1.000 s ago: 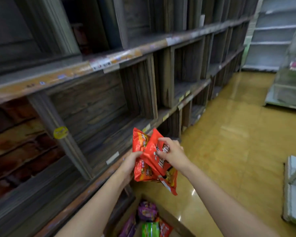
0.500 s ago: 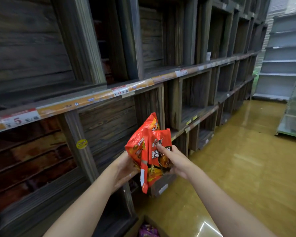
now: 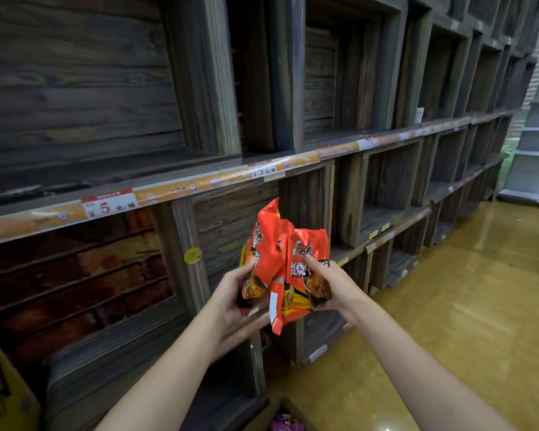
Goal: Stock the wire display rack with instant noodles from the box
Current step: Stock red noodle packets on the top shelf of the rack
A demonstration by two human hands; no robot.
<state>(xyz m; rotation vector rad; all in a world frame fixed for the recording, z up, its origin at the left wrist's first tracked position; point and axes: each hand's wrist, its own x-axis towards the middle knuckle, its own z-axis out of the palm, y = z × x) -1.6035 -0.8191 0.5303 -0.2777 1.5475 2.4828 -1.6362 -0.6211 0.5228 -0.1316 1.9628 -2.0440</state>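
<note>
Head: both hands (image 3: 231, 293) (image 3: 333, 287) gripping noodle packets (image 3: 288, 269) (red).

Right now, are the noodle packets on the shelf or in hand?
In hand: both hands, left hand and right hand, hold the noodle packets before the shelf.

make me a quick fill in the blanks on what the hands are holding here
1. Both hands hold noodle packs coloured ____.
2. The price tag shows the number ____.
3. The round sticker on the post is ____.
4. The floor is ____.

Missing words: red; 5; yellow; yellow
</note>
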